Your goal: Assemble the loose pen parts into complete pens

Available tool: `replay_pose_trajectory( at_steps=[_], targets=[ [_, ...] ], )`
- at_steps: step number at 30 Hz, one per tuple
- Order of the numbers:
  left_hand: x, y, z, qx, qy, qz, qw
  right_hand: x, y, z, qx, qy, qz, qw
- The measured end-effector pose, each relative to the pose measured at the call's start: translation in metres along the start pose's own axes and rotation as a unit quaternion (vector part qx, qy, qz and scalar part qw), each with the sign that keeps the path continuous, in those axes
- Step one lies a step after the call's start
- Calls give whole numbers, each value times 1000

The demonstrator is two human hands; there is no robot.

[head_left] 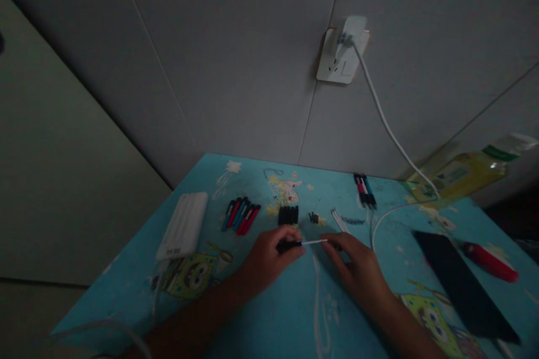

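Note:
My left hand is closed around a short black pen barrel piece. From its right end a thin white pen refill sticks out sideways. My right hand pinches at the far end of that refill; its fingertips partly hide the tip. Just beyond my hands lie a row of black pen pieces, a little cluster of small dark parts, several white refills and a strip of what look like small springs. Farther left, red and blue pen barrels lie side by side.
Several pens lie near the wall. A white power bank with a cable sits left. To the right are a yellow pump bottle, a dark flat slab and a red object. A white cable hangs from the wall socket.

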State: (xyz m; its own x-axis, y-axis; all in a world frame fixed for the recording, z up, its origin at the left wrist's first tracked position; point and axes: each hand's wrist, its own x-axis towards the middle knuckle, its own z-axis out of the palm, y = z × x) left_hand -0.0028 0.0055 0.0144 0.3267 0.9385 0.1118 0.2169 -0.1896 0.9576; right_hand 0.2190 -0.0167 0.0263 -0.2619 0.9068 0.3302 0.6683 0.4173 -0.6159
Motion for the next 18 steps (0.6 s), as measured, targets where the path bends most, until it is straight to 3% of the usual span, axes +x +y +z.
replay_pose_trajectory(
  at_steps=[6, 10, 18],
  targets=[
    [5, 2, -3, -163, -33, -64, 984, 0, -1, -2, 6, -2, 20, 1000],
    [6, 3, -4, -241, -43, -44, 968, 1, 0, -1, 6, 9, 20, 1000],
    [8, 1, -3, -280, -34, -44, 958, 1, -4, -1, 10, -39, -2, 999]
  ],
)
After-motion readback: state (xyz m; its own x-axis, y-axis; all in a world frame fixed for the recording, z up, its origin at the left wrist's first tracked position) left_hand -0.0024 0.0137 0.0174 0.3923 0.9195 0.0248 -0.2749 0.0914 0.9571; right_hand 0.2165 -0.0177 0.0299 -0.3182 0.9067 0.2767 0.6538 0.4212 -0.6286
